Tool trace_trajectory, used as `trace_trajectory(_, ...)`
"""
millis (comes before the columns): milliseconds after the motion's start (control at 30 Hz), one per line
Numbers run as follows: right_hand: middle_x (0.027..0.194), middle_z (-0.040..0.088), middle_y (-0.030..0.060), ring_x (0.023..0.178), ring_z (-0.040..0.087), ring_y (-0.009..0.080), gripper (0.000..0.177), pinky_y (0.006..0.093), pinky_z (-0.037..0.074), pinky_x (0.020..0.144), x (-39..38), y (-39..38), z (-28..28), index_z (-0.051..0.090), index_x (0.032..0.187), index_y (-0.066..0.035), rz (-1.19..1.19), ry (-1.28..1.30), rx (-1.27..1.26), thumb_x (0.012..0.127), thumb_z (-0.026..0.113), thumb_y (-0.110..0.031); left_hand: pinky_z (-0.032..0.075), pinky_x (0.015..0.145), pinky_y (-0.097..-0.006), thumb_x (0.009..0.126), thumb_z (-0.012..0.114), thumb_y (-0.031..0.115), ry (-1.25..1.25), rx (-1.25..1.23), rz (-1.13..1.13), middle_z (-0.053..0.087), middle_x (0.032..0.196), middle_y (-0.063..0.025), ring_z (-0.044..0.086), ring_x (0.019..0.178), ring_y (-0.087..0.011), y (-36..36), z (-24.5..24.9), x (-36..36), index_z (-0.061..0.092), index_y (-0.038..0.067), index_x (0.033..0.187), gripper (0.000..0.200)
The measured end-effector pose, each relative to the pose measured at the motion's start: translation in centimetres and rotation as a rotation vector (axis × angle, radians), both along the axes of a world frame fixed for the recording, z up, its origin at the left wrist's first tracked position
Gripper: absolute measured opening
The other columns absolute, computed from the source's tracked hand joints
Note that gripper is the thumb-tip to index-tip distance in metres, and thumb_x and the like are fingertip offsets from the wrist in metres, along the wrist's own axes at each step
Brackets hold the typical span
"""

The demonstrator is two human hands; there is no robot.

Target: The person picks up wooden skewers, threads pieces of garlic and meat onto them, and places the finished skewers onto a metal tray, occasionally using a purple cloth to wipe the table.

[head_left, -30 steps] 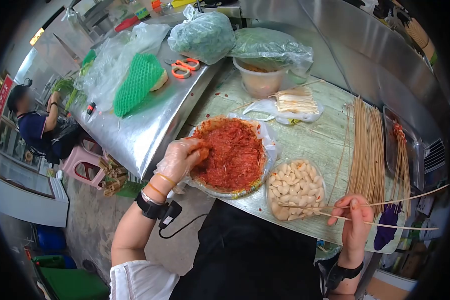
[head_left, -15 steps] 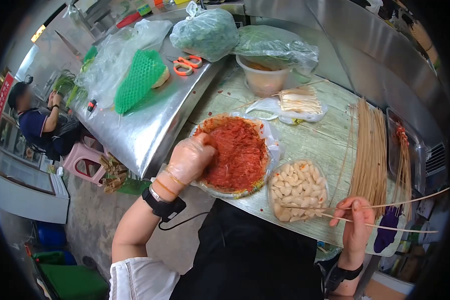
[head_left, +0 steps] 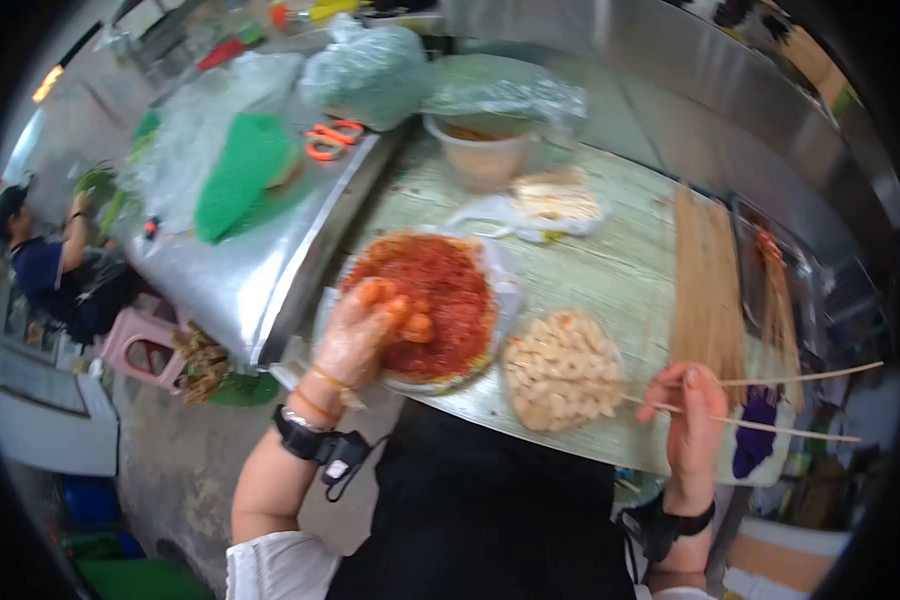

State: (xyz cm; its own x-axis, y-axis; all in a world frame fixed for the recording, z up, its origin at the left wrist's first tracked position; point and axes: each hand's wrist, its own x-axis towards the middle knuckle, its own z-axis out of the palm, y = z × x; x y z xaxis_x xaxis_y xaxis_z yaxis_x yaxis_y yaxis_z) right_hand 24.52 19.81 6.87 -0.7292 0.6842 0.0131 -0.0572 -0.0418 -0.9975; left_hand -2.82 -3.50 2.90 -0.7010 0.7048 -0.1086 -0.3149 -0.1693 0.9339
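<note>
My left hand point(head_left: 365, 325), in a clear glove stained red, is at the left part of a bowl of red paste point(head_left: 440, 290), fingers curled over the paste; whether they hold anything is hidden. My right hand point(head_left: 692, 405) pinches two thin wooden skewers point(head_left: 800, 377), which stick out to the right. Their left ends reach toward a container of peeled garlic cloves point(head_left: 562, 370) between the two hands. A large bundle of skewers point(head_left: 708, 290) lies beyond my right hand, beside a purple cloth-like item point(head_left: 755, 432).
Behind the bowl are a plastic tub point(head_left: 480, 160) and white strips on a bag point(head_left: 555, 197). A metal table point(head_left: 240, 270) at left holds orange scissors point(head_left: 333, 140), green netting point(head_left: 240, 180) and plastic bags. A metal tray point(head_left: 760, 235) sits at right. A person point(head_left: 45, 260) sits far left.
The whole view has shifted, so the scene sits further left. My left fingers have lifted somewhat and turned in the red paste bowl. My right hand still holds the skewers.
</note>
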Motion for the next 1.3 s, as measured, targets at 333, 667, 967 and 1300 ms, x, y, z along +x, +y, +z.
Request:
trace_trajectory(333, 0.083, 0.063, 0.0106, 0.068, 0.063, 0.0166, 0.028, 0.0269, 0.049, 0.066, 0.6, 0.9, 1.4, 0.057, 0.095, 0.002, 0.048, 0.039, 0.061, 0.097, 0.044, -0.024, 0.051, 0.076, -0.0273, 0.091, 0.054, 0.009, -0.052, 0.018, 0.151, 0.060, 0.097, -0.0059, 0.061, 0.086, -0.0154, 1.6, 0.0, 2.5, 0.055, 0.000, 0.106, 0.018)
trace_trajectory(667, 0.078, 0.057, 0.0074, 0.060, 0.057, 0.0119, 0.027, 0.0215, 0.045, 0.057, 1.3, 1.3, 3.6, 0.059, 0.090, 0.004, 0.035, -0.040, 0.196, 0.096, 0.047, -0.020, 0.046, 0.066, -0.0199, 0.088, 0.057, 0.005, 0.317, -0.128, 0.282, 0.062, 0.083, -0.0023, 0.056, 0.075, -0.0077, 2.9, -0.7, 2.4, 0.060, -0.001, 0.096, 0.011)
trace_trajectory(967, 0.080, 0.057, 0.0088, 0.061, 0.059, 0.0126, 0.022, 0.0230, 0.046, 0.058, 0.6, 0.1, 3.5, 0.060, 0.091, 0.003, 0.163, -0.147, 0.226, 0.095, 0.046, -0.013, 0.052, 0.073, -0.0247, 0.084, 0.060, -0.001, 0.261, -0.041, 0.324, 0.064, 0.093, -0.0078, 0.062, 0.082, -0.0125, 4.1, -2.2, 3.7, 0.059, -0.005, 0.103, 0.019)
trace_trajectory(1300, 0.084, 0.060, 0.0114, 0.061, 0.060, 0.0147, 0.021, 0.0250, 0.049, 0.059, -1.9, -0.9, 2.9, 0.061, 0.092, 0.005, 0.316, -0.174, 0.291, 0.094, 0.046, -0.010, 0.051, 0.064, -0.0236, 0.088, 0.057, 0.005, 0.246, -0.091, 0.172, 0.066, 0.085, -0.0095, 0.063, 0.071, -0.0131, 3.9, -2.2, 4.0, 0.061, -0.007, 0.100, 0.017)
